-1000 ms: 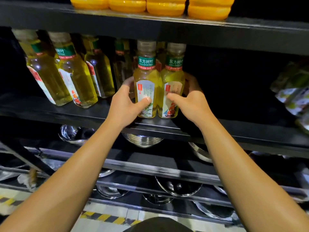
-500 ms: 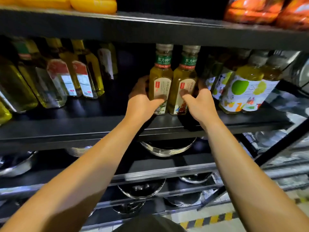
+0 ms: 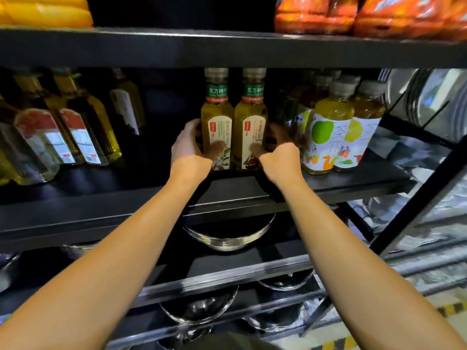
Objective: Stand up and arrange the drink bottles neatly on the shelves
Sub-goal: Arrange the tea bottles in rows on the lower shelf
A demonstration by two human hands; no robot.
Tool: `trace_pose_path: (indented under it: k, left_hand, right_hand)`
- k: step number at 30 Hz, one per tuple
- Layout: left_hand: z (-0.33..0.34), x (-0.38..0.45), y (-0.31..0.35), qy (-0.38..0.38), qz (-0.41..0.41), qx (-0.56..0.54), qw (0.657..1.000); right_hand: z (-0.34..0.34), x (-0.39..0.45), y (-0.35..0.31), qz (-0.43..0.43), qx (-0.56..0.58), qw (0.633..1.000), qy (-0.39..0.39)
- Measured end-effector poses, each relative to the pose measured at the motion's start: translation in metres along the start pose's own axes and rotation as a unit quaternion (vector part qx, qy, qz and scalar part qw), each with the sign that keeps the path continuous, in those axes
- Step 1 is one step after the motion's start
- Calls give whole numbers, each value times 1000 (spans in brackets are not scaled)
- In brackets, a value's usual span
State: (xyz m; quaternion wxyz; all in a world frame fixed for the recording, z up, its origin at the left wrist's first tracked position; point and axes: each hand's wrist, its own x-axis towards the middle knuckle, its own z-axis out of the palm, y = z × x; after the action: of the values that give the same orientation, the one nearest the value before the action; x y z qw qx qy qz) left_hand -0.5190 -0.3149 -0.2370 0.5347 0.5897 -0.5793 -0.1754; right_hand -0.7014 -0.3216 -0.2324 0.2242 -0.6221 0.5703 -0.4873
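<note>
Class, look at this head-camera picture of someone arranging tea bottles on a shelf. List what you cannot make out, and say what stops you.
- Fingers of the left hand and right hand: behind the two tea bottles.
- Bottles at left: blurred, label text unreadable.
- Orange packs and yellow pack on the upper shelf: cut off by the top edge.
- Rows behind the fruit-label bottles: dark, count unclear.
- Small print on the held bottles' labels: too small.

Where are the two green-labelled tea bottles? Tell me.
In the head view, the two tea bottles stand centrally on the middle shelf, between the left hand and right hand, left of the fruit-label bottles.
</note>
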Motion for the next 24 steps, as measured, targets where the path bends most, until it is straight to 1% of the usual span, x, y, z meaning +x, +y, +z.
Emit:
trace_pose_path:
  k: [2,6,8,10,13,16,24]
  left_hand:
    - [7,7,2,0,6,11,1000]
    - [23,21,1,7,10,14,1000]
    - [30,29,0,9,15,17,1000]
    - [35,37,-1,-4,18,27,999]
    - [43,46,0,-19,19,4,1000]
    - [49,51,1,-18,21,-27,999]
    - [56,56,1,-11,12,-14,1000]
  right_hand:
    - [5,14,5,-10,-7,1000,-3]
    - [9,43,8,-11,-63,998,-8]
    - [10,53,10,-16,-54,998,-2]
    - [12,58,13,-19,-50,999,6]
    - [12,67,20,-21,-51,998,16]
    - [11,76,24,-21,-61,998,21]
    - [16,84,23,-9,-41,999,24]
